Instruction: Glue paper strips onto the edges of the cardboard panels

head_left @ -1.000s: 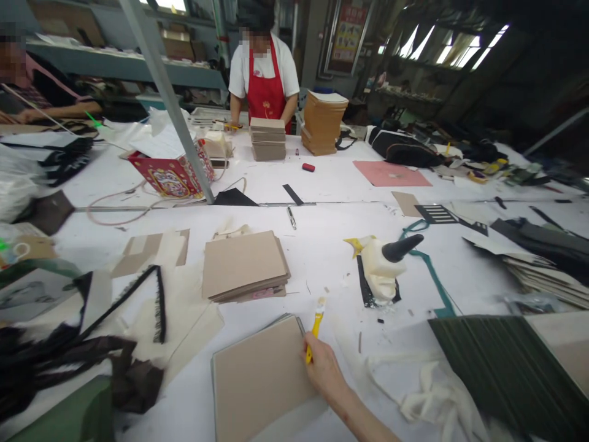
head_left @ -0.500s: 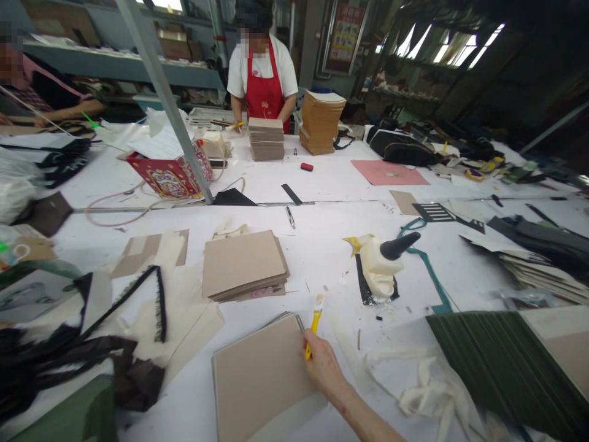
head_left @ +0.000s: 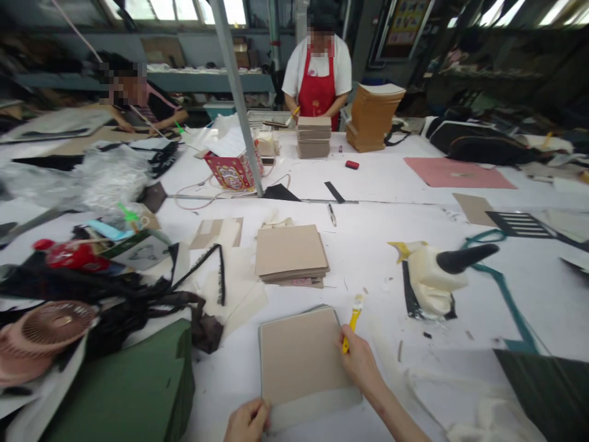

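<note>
My right hand [head_left: 358,359] is closed around the yellow handle of a paintbrush [head_left: 354,318], bristles pointing up and away. Its side rests at the right edge of a beige cardboard sheet [head_left: 301,353]. Beneath the cardboard lies a pale grey sheet [head_left: 317,405], showing along the near side and at the edges. At the near left corner my left hand [head_left: 251,419] pinches the grey sheet between thumb and fingers. Beyond them sits a stack of cardboard sheets [head_left: 292,250]. To the right stands a cream-coloured cut-open container [head_left: 430,279] with a dark, horn-like piece on top.
Dark green folded material [head_left: 133,380] and a pink fan [head_left: 57,325] lie on the left. White fabric strips [head_left: 488,417] and dark green pieces [head_left: 547,393] are at the right. A metal post [head_left: 237,92] rises beyond. A co-worker in a red apron [head_left: 317,86] stands across the table.
The view has swung left, so things appear farther right. My left hand has come into view at the grey sheet's near left corner. My right hand still holds the paintbrush.
</note>
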{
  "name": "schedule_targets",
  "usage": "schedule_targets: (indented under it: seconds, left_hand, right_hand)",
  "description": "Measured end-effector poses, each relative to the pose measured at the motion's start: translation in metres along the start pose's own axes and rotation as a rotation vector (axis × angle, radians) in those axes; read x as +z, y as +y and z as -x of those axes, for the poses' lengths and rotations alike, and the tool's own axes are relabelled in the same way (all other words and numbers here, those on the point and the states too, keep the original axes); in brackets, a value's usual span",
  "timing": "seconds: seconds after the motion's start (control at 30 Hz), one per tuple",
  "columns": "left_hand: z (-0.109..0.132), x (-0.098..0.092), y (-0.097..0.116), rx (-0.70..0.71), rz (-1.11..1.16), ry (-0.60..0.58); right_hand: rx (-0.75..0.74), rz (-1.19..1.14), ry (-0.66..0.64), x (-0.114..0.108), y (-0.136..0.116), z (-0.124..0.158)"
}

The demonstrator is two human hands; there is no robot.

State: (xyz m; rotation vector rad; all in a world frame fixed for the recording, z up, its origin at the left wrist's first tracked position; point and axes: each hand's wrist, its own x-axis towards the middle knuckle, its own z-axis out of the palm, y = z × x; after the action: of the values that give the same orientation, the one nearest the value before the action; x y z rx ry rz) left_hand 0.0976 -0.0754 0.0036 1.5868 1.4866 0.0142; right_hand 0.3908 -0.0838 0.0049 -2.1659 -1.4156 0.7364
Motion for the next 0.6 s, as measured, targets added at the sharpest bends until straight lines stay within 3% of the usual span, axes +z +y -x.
schedule_targets:
  seconds: [0.07, 0.13, 0.2, 0.33, 0.5, 0.6]
  left_hand:
    - [0.001, -0.012, 0.007, -0.001, -0.172, 0.015]
    - [0.003, -0.022, 0.017, 0.013, -0.34, 0.105]
    - [0.005, -0.026, 0.027, 0.131, -0.441, 0.209]
    - [0.0, -0.014, 0.047, 0.417, -0.462, 0.163]
    - [-0.015, 0.004, 0.072, 0.351, -0.471, 0.174]
    - [-0.022, 0.012, 0.075, 0.4, -0.538, 0.202]
  right_hand:
    - [0.001, 0.022, -0.006, 0.003, 0.004, -0.002]
    - [-0.013, 0.038, -0.016, 0.005, 0.007, -0.003]
    - [-0.03, 0.05, -0.018, 0.006, 0.009, -0.003]
    - [-0.044, 0.091, -0.009, 0.006, 0.011, -0.003]
    - [-0.072, 0.15, -0.029, 0.006, 0.007, -0.002]
    - [-0.119, 0.265, -0.056, 0.002, 0.002, -0.001]
